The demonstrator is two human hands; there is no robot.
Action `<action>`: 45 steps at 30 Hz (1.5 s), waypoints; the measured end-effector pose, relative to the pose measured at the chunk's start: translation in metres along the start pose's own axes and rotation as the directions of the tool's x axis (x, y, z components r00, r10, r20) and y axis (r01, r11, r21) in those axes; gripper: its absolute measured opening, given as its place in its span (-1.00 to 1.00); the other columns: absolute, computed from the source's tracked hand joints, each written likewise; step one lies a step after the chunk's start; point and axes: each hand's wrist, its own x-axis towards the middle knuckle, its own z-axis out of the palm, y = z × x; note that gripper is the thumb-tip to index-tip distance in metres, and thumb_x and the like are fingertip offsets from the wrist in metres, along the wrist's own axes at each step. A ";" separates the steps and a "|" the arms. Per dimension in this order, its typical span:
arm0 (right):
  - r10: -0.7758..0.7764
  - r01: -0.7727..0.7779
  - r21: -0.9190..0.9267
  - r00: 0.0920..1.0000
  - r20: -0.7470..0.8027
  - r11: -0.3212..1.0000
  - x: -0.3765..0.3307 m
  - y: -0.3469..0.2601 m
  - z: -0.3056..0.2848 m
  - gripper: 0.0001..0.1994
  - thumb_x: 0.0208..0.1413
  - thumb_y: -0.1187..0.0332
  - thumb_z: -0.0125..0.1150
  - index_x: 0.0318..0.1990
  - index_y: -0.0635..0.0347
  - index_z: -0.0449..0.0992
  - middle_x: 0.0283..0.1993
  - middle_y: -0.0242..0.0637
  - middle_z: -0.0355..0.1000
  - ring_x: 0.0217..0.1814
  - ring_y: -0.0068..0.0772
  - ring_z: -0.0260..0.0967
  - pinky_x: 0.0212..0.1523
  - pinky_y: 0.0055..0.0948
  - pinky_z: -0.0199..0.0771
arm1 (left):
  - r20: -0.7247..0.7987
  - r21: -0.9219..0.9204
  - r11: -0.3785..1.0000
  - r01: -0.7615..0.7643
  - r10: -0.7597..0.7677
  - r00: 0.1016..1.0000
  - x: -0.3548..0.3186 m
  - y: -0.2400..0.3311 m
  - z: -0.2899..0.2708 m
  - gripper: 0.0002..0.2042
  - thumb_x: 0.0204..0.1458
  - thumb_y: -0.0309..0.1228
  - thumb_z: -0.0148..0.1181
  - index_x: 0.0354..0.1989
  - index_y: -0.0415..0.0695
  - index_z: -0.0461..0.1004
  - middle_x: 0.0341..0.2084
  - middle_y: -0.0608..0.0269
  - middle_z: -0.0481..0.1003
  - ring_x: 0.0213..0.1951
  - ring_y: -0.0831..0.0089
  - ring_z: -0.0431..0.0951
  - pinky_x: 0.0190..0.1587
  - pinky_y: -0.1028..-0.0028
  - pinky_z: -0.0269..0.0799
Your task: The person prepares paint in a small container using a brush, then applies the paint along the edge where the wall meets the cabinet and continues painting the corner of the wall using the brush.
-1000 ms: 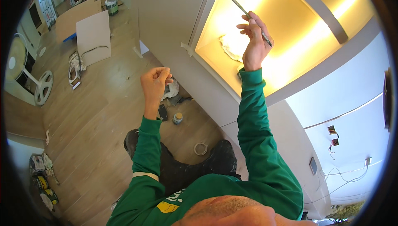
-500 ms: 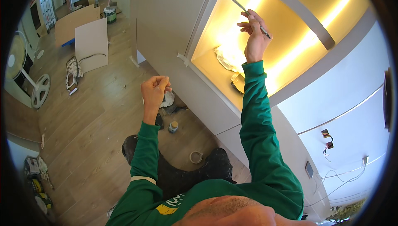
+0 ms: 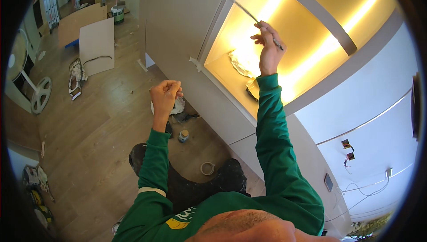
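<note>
In my right hand (image 3: 270,48) is a thin paintbrush (image 3: 244,11), its handle running back through closed fingers. The brush's tip meets the grey front edge (image 3: 213,28) of a lit, open cabinet niche (image 3: 249,28). Lower and to the left, my left hand (image 3: 164,97) is raised over the floor with thumb and fingers pinched together; whatever lies between them, if anything, is hidden. A crumpled whitish bundle (image 3: 242,62) and a small dark-edged item (image 3: 252,88) rest on the niche's bottom.
A small jar (image 3: 183,136) and a roll of tape (image 3: 207,168) are on the wood floor by my legs. Boards (image 3: 97,46), a white fan (image 3: 18,60) and a paint bucket (image 3: 117,14) stand farther left. Wires (image 3: 348,146) stick out of the right wall.
My right hand has come a little nearer to me, and the brush tip has slid down along the niche's edge. My left hand keeps its pinch almost in place.
</note>
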 end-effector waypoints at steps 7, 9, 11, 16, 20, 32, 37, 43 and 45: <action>-0.021 0.021 -0.030 1.000 0.017 0.999 -0.017 -0.003 -0.007 -0.75 0.23 0.44 0.09 -0.04 0.43 0.55 -0.16 -0.09 0.58 -0.37 -0.36 0.53 -0.33 -0.47 0.44 | -0.004 -0.017 1.000 -0.009 0.009 1.000 0.000 -0.002 -0.002 -0.82 0.10 -0.45 0.27 -0.35 -0.38 0.57 -0.56 0.18 0.57 -0.57 0.53 0.58 -0.48 0.57 0.48; -0.047 0.047 -0.002 0.999 0.009 0.999 -0.007 -0.014 -0.003 -0.75 0.21 0.44 0.11 -0.05 0.41 0.56 -0.16 -0.12 0.58 -0.36 -0.38 0.53 -0.33 -0.49 0.43 | 0.000 -0.018 1.000 -0.008 0.008 1.000 0.000 -0.002 -0.003 -0.82 0.10 -0.45 0.27 -0.36 -0.38 0.57 -0.56 0.18 0.57 -0.57 0.53 0.57 -0.48 0.57 0.48; -0.082 0.082 0.002 0.997 0.009 0.997 0.004 -0.020 0.000 -0.75 0.20 0.44 0.12 -0.06 0.41 0.57 -0.16 -0.12 0.58 -0.36 -0.39 0.54 -0.33 -0.51 0.42 | 0.004 -0.041 0.999 0.010 -0.010 1.000 0.000 -0.001 -0.002 -0.82 0.10 -0.45 0.26 -0.35 -0.38 0.57 -0.56 0.18 0.57 -0.57 0.52 0.57 -0.47 0.57 0.48; -0.145 0.145 -0.020 0.989 0.005 0.989 0.024 -0.024 0.002 -0.75 0.20 0.43 0.13 -0.07 0.40 0.57 -0.14 -0.14 0.59 -0.37 -0.39 0.55 -0.34 -0.52 0.43 | 0.000 -0.028 0.999 0.033 -0.033 0.999 -0.001 0.002 0.001 -0.82 0.10 -0.45 0.26 -0.34 -0.37 0.56 -0.55 0.19 0.57 -0.57 0.52 0.57 -0.47 0.57 0.48; -0.113 0.114 -0.072 0.993 0.013 0.991 0.019 -0.018 0.000 -0.75 0.19 0.43 0.13 -0.08 0.42 0.59 -0.15 -0.15 0.59 -0.38 -0.41 0.55 -0.35 -0.52 0.42 | 0.009 -0.022 1.000 0.021 -0.021 1.000 0.000 0.000 -0.001 -0.82 0.09 -0.45 0.27 -0.34 -0.37 0.56 -0.55 0.19 0.56 -0.57 0.52 0.56 -0.46 0.57 0.48; -0.126 0.130 -0.099 0.991 0.043 0.987 0.025 -0.027 0.002 -0.77 0.19 0.44 0.12 -0.11 0.38 0.60 -0.15 -0.15 0.59 -0.41 -0.40 0.54 -0.34 -0.53 0.43 | 0.022 -0.013 1.000 0.012 -0.012 1.000 -0.001 0.001 0.000 -0.82 0.09 -0.44 0.27 -0.32 -0.37 0.57 -0.55 0.19 0.57 -0.57 0.52 0.57 -0.49 0.58 0.45; -0.161 0.160 -0.088 0.987 0.004 0.983 0.040 -0.038 0.012 -0.77 0.19 0.40 0.15 -0.10 0.33 0.63 -0.21 -0.25 0.59 -0.42 -0.48 0.54 -0.37 -0.56 0.37 | 0.036 0.000 1.000 0.029 -0.029 0.999 -0.003 -0.001 -0.002 -0.82 0.09 -0.43 0.27 -0.33 -0.36 0.57 -0.55 0.19 0.57 -0.57 0.51 0.57 -0.50 0.58 0.43; -0.262 0.261 -0.021 0.965 -0.024 0.965 0.075 -0.059 0.018 -0.76 0.20 0.41 0.15 -0.05 0.31 0.61 -0.15 -0.21 0.59 -0.45 -0.46 0.52 -0.43 -0.57 0.34 | 0.034 0.009 1.000 0.030 -0.030 0.999 -0.004 0.000 -0.003 -0.81 0.08 -0.43 0.27 -0.34 -0.37 0.56 -0.56 0.18 0.56 -0.57 0.50 0.57 -0.50 0.57 0.44; -0.278 0.277 -0.016 0.960 -0.036 0.961 0.077 -0.061 0.019 -0.76 0.20 0.41 0.15 -0.06 0.30 0.62 -0.17 -0.22 0.59 -0.46 -0.46 0.51 -0.45 -0.57 0.34 | 0.030 0.012 1.000 0.025 -0.026 0.999 -0.003 -0.002 -0.003 -0.80 0.08 -0.43 0.27 -0.34 -0.38 0.56 -0.56 0.18 0.56 -0.58 0.50 0.57 -0.50 0.57 0.44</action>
